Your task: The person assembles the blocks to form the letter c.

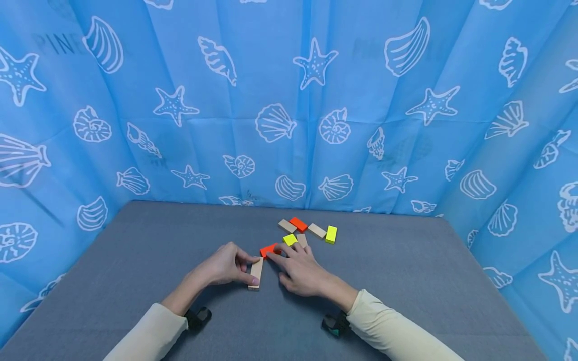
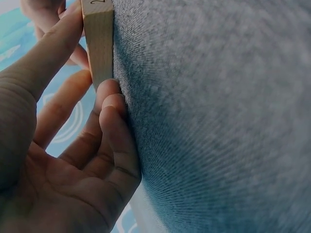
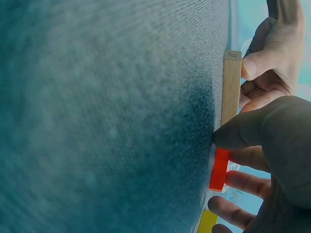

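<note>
My left hand (image 1: 228,265) pinches a plain wooden block (image 1: 256,273) lengthwise, thumb at the near end and a fingertip at the far end. This block lies on the grey table and shows a printed mark on its end in the left wrist view. Just beyond it, an orange-red block (image 1: 269,250) lies at an angle. My right hand (image 1: 300,271) reaches over with fingers spread, the index fingertip touching that orange-red block. Its thumb hides where the two blocks come close in the right wrist view. A yellow block (image 1: 289,239) lies past the right fingers.
Further back lie another plain block (image 1: 301,240), a plain one (image 1: 287,225), a second orange-red block (image 1: 298,224), a plain block (image 1: 317,230) and a yellow block (image 1: 331,234). A blue shell-patterned curtain (image 1: 289,165) hangs behind the grey table (image 1: 158,240).
</note>
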A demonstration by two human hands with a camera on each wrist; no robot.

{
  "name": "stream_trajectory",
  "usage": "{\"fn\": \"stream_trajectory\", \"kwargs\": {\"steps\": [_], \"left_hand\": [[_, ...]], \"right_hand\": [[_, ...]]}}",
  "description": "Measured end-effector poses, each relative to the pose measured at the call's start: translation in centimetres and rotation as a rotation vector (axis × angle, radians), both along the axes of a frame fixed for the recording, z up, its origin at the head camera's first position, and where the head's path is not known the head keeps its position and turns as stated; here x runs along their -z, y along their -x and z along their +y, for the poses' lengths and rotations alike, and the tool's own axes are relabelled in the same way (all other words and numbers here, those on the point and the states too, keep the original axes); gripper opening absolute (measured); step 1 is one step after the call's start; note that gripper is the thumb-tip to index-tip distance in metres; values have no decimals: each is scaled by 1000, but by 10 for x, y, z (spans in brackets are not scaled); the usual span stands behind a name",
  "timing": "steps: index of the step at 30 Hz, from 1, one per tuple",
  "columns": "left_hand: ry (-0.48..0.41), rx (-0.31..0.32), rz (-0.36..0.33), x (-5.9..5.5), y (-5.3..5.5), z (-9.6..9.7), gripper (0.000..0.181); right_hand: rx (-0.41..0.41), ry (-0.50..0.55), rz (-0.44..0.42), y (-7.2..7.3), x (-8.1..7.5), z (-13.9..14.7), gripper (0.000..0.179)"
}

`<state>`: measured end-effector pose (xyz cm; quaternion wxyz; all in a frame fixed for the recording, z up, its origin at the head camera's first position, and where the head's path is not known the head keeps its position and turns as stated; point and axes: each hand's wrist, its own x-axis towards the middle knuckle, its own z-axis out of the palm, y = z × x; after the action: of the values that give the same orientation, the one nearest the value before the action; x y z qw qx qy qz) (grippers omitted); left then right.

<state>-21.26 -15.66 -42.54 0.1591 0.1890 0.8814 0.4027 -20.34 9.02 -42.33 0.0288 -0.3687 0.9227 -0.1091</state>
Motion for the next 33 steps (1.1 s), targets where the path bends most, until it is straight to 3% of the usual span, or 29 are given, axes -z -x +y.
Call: {"fn": "stream_trajectory", "kwargs": {"steps": [8,33], "left_hand": [[-7,30,-17,-1,1,-2,51],[-31,43,-41,-1,3,-5,52]], "right_hand": [[-1,3,-15,0,0,0,56],[9,6,-33,0,-1,2,55]]}}
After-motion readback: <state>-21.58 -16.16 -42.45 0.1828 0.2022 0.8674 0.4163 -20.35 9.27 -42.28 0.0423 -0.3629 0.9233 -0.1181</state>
